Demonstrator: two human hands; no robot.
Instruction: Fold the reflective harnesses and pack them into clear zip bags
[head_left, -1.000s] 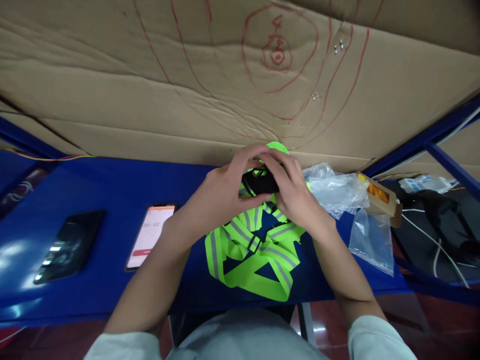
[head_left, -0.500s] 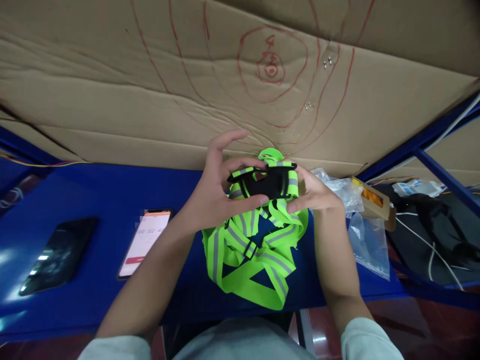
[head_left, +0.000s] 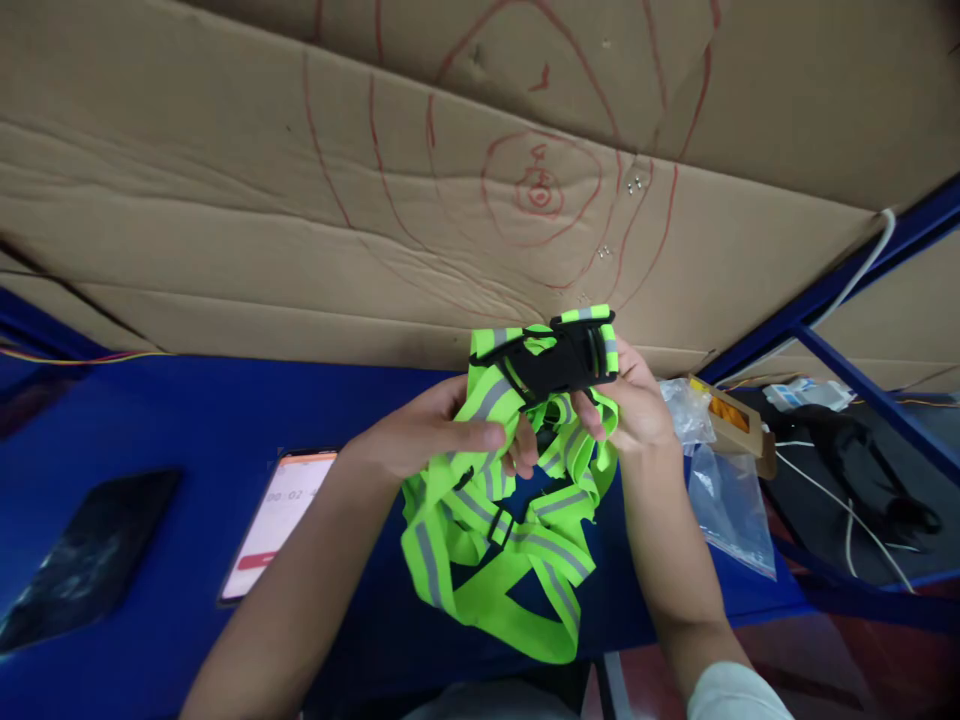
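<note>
A neon-green strap harness (head_left: 525, 620) with grey reflective stripes lies in loops on the blue table. Its black plastic buckle (head_left: 551, 370) is raised above the heap, with its two halves joined. My left hand (head_left: 450, 435) is closed around the strap just left of and below the buckle, thumb on top. At the buckle's right end, my right hand (head_left: 634, 400) grips the strap and buckle from behind, so some of its fingers are hidden. A small black slider (head_left: 500, 526) sits on a strap lower in the heap.
Left of my arm lies a phone with a lit timer (head_left: 274, 520), and farther left a dark flat device (head_left: 90, 550). Clear plastic bags (head_left: 731, 510) and an open cardboard box (head_left: 724, 420) are at the right. A cardboard panel (head_left: 225, 240) with red rings stands behind.
My left hand has moved from the buckle's left end down onto the strap, its fingers now closed. The buckle has shifted slightly right, held by my right hand. The camera view has tilted up.
</note>
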